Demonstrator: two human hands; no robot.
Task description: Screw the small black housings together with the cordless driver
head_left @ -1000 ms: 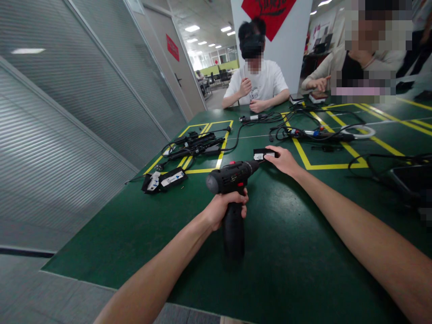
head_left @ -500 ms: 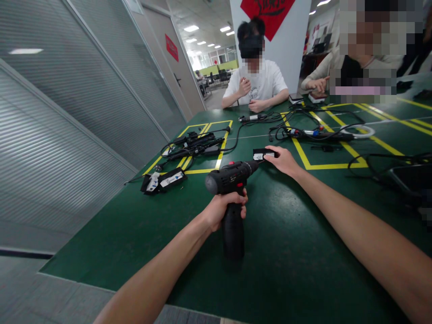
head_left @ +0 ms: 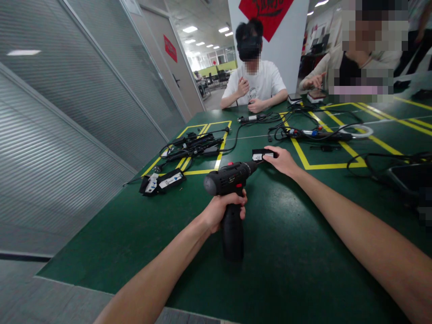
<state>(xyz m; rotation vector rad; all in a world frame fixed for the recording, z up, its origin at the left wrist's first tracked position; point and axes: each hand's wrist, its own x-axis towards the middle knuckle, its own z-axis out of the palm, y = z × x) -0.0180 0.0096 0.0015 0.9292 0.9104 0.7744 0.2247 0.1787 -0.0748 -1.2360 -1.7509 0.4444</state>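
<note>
My left hand (head_left: 219, 210) is wrapped round the grip of a black cordless drill (head_left: 232, 177) with small red buttons. Its chuck points away and to the right. At the tip of the drill lies a small black block with a white face (head_left: 258, 157). My right hand (head_left: 281, 161) pinches this block from its right side, thumb in front and fingers over the top. Whether the bit touches the block I cannot tell. Part of the block is hidden under my fingers.
Black cables and adapters (head_left: 199, 147) lie in a yellow-taped area at left, near two black-and-white pieces (head_left: 171, 179). A cabled pen-like tool (head_left: 313, 133) lies at right, a dark device (head_left: 411, 177) nearer. Two people sit across the green table (head_left: 141, 234).
Both hands, the drill and the block keep practically the same places. The whole view has shifted very slightly.
</note>
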